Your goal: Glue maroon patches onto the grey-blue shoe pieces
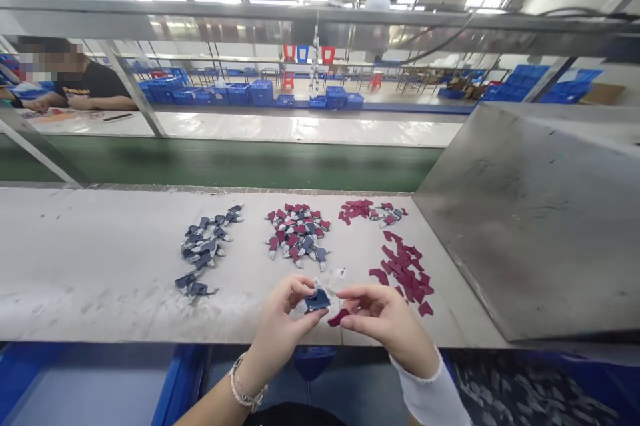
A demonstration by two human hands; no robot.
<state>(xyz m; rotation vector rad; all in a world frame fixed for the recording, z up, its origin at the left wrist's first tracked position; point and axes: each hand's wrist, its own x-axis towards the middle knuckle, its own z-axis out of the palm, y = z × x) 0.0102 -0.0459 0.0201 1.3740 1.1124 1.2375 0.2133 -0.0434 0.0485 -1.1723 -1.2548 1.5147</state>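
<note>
Near the front edge of the worktop, my left hand (285,313) pinches a small navy and light-grey part (318,299) between thumb and fingers. Just to its right, my right hand (385,316) grips a dark red curved piece (339,318) between thumb and fingertips. The two pieces are close but look apart. Beyond my hands lies a pile of red, navy and grey parts (299,231). Loose dark red pieces (407,269) spread out beside my right hand. Navy and grey parts (204,249) form a loose column on the left.
A large metal housing (540,226) bounds the worktop (100,259) on the right. A green conveyor belt (290,163) runs behind it. Blue bins (170,379) sit below the front edge. Across the belt, a person (85,86) sits at the far left.
</note>
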